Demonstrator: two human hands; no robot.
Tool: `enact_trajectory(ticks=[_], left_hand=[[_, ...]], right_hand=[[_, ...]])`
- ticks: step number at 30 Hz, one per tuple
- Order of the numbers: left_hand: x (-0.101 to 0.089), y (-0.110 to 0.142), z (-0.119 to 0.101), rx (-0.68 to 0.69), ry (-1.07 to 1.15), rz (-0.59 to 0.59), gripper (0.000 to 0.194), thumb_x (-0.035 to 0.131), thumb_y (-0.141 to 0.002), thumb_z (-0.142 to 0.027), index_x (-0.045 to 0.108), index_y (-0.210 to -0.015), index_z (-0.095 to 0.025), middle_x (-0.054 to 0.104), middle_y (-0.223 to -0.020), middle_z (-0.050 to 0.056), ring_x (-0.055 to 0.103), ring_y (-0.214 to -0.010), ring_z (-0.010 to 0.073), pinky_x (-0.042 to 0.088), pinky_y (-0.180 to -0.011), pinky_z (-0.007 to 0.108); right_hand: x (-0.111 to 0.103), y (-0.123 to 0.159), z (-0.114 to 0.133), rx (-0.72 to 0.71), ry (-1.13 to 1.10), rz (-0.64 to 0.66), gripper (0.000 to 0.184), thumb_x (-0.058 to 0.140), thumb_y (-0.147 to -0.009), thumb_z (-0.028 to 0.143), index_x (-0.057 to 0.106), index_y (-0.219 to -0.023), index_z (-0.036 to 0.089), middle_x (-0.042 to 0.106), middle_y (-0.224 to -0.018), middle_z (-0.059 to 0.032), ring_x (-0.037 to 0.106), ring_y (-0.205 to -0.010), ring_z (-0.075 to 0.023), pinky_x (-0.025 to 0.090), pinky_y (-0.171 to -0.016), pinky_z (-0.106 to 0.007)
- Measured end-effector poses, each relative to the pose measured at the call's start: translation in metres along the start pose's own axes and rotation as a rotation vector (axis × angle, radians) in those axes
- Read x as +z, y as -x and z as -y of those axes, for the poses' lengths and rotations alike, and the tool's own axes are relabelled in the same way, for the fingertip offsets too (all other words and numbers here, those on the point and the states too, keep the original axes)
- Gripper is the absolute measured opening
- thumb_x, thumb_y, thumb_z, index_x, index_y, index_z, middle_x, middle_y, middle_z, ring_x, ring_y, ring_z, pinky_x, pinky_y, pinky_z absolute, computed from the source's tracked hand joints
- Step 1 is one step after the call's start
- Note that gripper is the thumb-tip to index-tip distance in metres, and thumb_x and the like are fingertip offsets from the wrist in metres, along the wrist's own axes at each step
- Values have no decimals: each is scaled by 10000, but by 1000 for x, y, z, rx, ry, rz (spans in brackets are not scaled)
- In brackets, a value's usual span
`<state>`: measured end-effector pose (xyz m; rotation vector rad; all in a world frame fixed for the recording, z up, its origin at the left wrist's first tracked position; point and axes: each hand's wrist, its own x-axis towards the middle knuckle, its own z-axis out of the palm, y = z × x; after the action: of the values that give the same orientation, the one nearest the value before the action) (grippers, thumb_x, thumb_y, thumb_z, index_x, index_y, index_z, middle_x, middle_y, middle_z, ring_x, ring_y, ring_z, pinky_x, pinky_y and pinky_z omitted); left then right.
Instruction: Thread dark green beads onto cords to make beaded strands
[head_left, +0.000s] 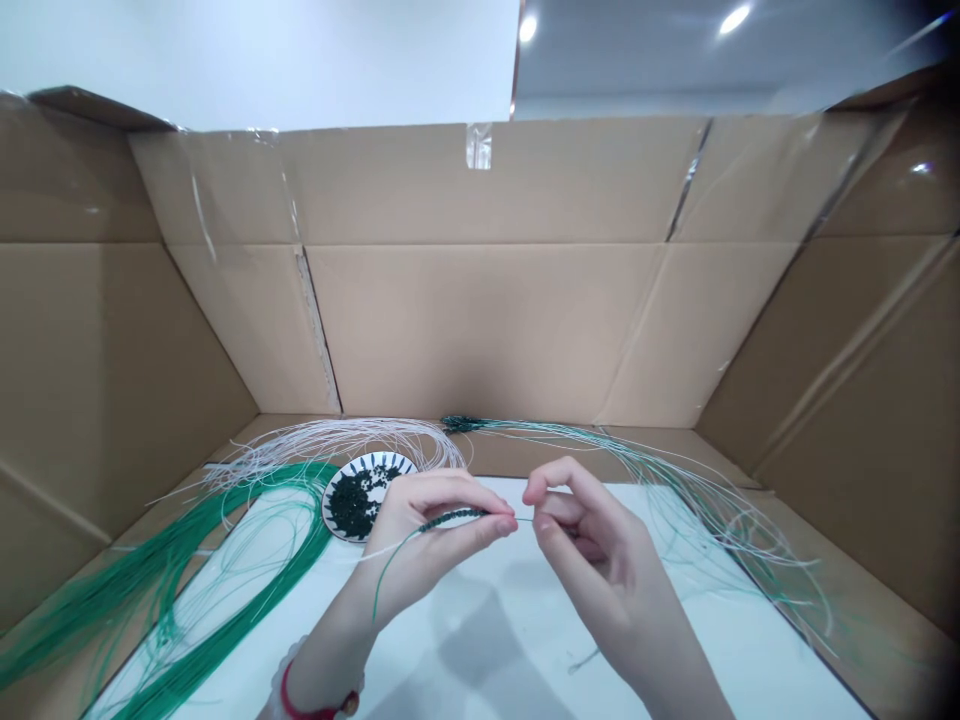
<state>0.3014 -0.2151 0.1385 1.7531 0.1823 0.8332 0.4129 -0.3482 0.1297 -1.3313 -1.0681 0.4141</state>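
My left hand (pixel 427 540) pinches a short strand of dark green beads (pixel 454 517) between thumb and fingertips. A thin cord runs from the beads to my right hand (pixel 600 560), whose thumb and forefinger pinch its end (pixel 531 519). Behind my left hand sits a round white plate with black stripes on its rim (pixel 334 508), holding a heap of dark green beads (pixel 356 500). Its rim nearly touches my left hand. A red and white bracelet (pixel 315 700) circles my left wrist.
A bundle of green cords (pixel 150 570) curves across the left side, and white threads (pixel 322 440) arc behind the plate. Pale green and white strands (pixel 675 490) with a beaded end (pixel 459 424) sprawl right. A white board (pixel 487 640) lies within cardboard walls (pixel 480 330).
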Motion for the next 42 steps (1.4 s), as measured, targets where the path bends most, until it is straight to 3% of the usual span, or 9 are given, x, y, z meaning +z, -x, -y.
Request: enact_trajectory(ticks=[5,10,13,19,24,28,35,39,42], left_hand=[[-2,1,2,13,-3,-12,113,903,-766,-311,871,-703,-224,827,-718,80,713,-651,203,554,-606,283],[-9,1,4,99,-37,25,125,856,-840,-357,893,-833,-237,848,-750,81,751,-667,211,590,-634,290],[-14,1,3,128,-62,35,102,805,-894,-280,891,-937,-246,843,-729,64,765,-682,213,608,-669,296],[-14,-1,1,202,-71,-65,168,849,-802,-117,893,-805,-279,844,-799,29,748,-679,170,579,-648,237],[-15,-1,7,57,54,-66,202,821,-844,-131,897,-857,-318,844,-720,3,757,-710,186,584,-685,258],[-18,-1,12,-9,133,9,80,837,-868,-321,896,-920,-304,858,-758,31,771,-735,215,590,-699,298],[-23,-3,19,-14,164,146,387,715,-906,-594,892,-980,-259,852,-757,96,756,-954,297,549,-909,399],[-27,-4,25,-46,226,216,435,652,-933,-629,874,-1078,-284,846,-799,103,743,-702,248,573,-811,415],[-22,-2,26,-94,271,231,400,798,-866,-524,802,-1236,-372,829,-1074,80,742,-677,181,588,-813,379]], right_hand=[[-1,1,5,-37,89,-36,67,565,-907,209,527,-859,237,331,-588,102,217,-515,-113,172,-478,-245],[-12,1,7,-1,211,11,179,472,-1025,337,592,-936,237,460,-616,64,365,-540,-139,252,-510,-259],[-24,-1,3,-17,308,75,242,420,-1067,380,627,-1064,255,540,-672,40,478,-601,-158,322,-548,-257],[-39,-5,-1,45,353,102,266,413,-1062,341,668,-1040,268,557,-718,25,477,-602,-157,293,-536,-268],[-44,-7,-4,29,281,82,240,449,-1060,340,676,-1013,280,543,-705,33,462,-607,-151,291,-548,-272],[-46,-9,-9,61,211,88,229,466,-1052,350,681,-1008,285,540,-715,32,461,-631,-156,319,-580,-277],[-52,-15,-18,67,50,121,179,518,-1019,326,691,-989,290,512,-658,42,475,-668,-168,321,-635,-290],[-57,-16,-19,86,2,139,153,562,-1007,337,700,-971,281,515,-647,45,457,-655,-161,303,-643,-291],[-55,-15,-17,94,-42,145,157,586,-1004,377,696,-970,270,499,-638,52,437,-643,-157,295,-644,-290]])
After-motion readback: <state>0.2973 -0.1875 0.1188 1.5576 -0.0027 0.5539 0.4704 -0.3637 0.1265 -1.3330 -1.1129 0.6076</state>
